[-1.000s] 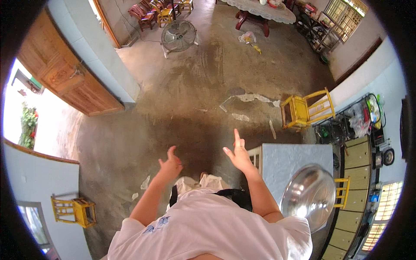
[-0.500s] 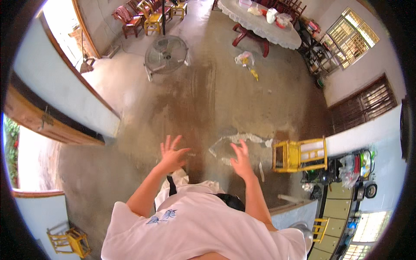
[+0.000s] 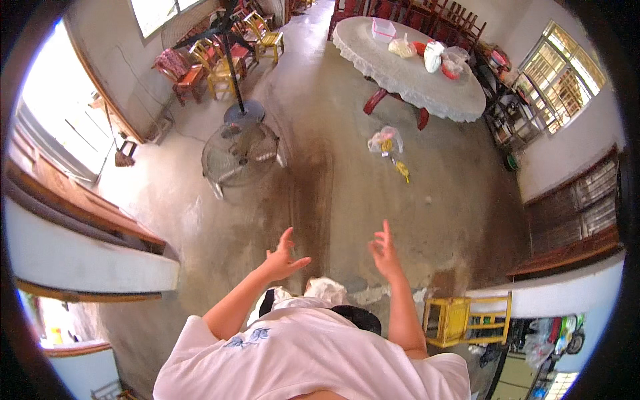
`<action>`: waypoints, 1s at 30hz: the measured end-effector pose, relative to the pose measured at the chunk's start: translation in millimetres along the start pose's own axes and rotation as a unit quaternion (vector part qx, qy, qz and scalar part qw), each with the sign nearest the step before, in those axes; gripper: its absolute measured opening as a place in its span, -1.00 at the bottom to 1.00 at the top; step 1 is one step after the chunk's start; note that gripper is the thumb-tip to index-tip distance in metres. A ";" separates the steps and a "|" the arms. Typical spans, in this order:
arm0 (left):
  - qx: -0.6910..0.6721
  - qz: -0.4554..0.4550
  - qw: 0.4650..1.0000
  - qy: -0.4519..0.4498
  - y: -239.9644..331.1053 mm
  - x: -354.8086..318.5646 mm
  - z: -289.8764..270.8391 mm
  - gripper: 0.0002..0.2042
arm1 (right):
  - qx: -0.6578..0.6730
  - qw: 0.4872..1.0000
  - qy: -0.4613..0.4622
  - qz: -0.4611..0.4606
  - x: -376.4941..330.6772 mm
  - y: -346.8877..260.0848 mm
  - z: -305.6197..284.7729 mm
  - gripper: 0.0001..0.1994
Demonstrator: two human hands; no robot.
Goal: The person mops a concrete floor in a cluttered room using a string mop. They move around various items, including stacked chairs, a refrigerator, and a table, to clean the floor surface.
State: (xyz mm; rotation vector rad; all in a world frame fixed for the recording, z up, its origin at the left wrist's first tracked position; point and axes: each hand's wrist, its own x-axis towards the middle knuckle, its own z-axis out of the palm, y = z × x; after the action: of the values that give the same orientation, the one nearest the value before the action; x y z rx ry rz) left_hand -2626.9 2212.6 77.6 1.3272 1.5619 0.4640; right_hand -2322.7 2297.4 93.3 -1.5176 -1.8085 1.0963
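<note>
My left hand (image 3: 283,262) is held out in front of my body with the thumb apart from the fingers and nothing in it. To its right my right hand (image 3: 387,255) is raised too, one finger stretched forward and the others partly bent, also holding nothing. Both hands hang in the air above the concrete floor (image 3: 360,200), touching no object. Beyond them on the floor lies a clear plastic bag (image 3: 385,141) with something yellow (image 3: 402,171) trailing from it. A round floor fan (image 3: 243,159) stands ahead of my left hand.
An oval table (image 3: 373,50) with a pale cover bears a clear box and several bags. Wooden chairs (image 3: 212,67) line the far left wall near a black pole stand (image 3: 244,113). A yellow wooden chair (image 3: 448,321) stands close on my right. Open doorways are on the left.
I have moved forward: the fan, bag, table and yellow chair now sit lower in view. My left hand's fingers are less spread, and my right hand's fingers are more bent except one.
</note>
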 end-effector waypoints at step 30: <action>-0.063 0.151 0.972 0.168 294.8 920.7 -462.6 -0.42 | 0.013 0.994 0.075 -0.075 1066.1 -41.1 -130.9 -0.56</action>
State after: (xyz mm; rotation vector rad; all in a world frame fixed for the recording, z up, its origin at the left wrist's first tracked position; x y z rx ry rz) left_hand -2781.2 3272.5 114.4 1.4469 1.5727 1.0042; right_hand -2480.1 3360.8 90.6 -1.3853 -1.7657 0.9069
